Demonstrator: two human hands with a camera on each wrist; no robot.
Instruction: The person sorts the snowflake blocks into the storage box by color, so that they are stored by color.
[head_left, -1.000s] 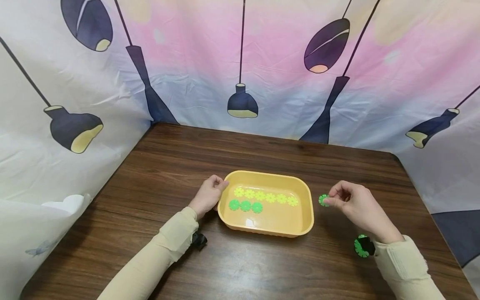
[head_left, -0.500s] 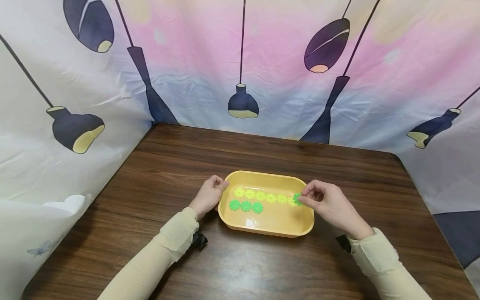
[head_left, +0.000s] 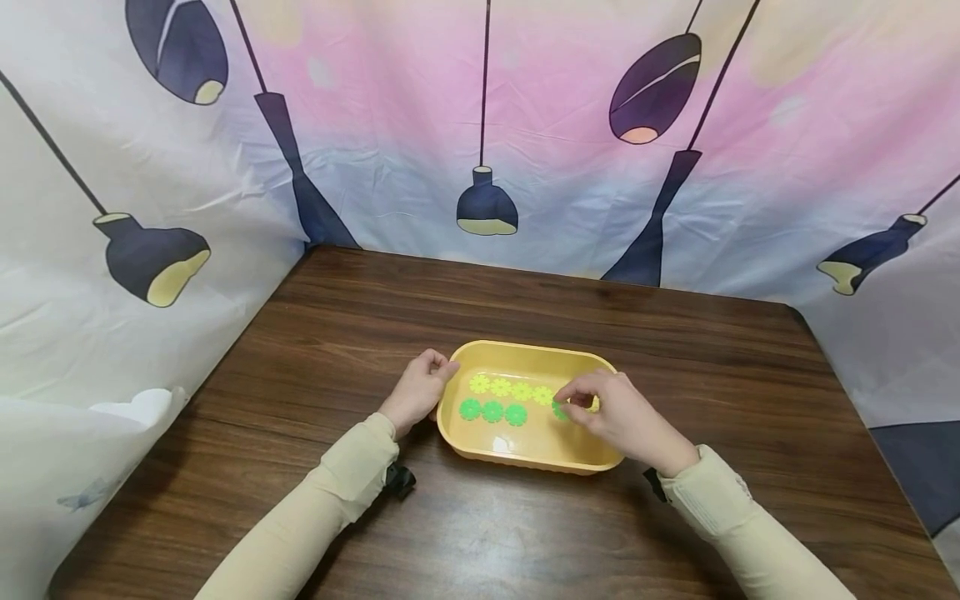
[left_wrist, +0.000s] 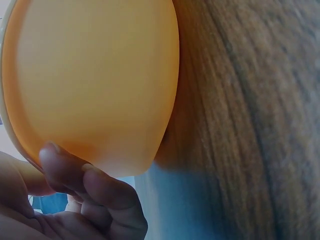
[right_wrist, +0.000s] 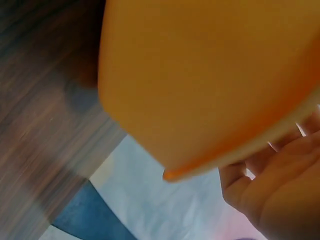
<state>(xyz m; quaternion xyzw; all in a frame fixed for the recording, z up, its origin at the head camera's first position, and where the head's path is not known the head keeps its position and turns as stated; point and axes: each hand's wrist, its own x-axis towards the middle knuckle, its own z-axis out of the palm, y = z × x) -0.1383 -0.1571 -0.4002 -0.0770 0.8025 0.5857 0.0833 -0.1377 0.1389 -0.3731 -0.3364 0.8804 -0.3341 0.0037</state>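
My left hand [head_left: 417, 390] pinches the left rim of a yellow plastic basin [head_left: 525, 450], thumb over the edge and fingers against the outer wall [left_wrist: 100, 85]. My right hand [head_left: 618, 417] reaches over the basin's right side, holding a green flower-shaped disc [head_left: 560, 410] between thumb and fingertips. Inside the basin lies a row of yellow flower-shaped discs [head_left: 500, 386], its right end partly hidden by the right hand. In front of that row three green discs [head_left: 492, 412] lie side by side. In the right wrist view, the basin's wall [right_wrist: 200, 75] covers the fingertips.
The basin stands on a dark wooden table [head_left: 360, 317]. A cloth printed with hanging lamps [head_left: 486, 204] surrounds the table at the back and sides. Black wrist-worn devices [head_left: 400, 481] sit under both cuffs.
My right hand has carried the green disc leftward from beside the basin, across its right rim and into the space over the basin. The left hand stays on the rim.
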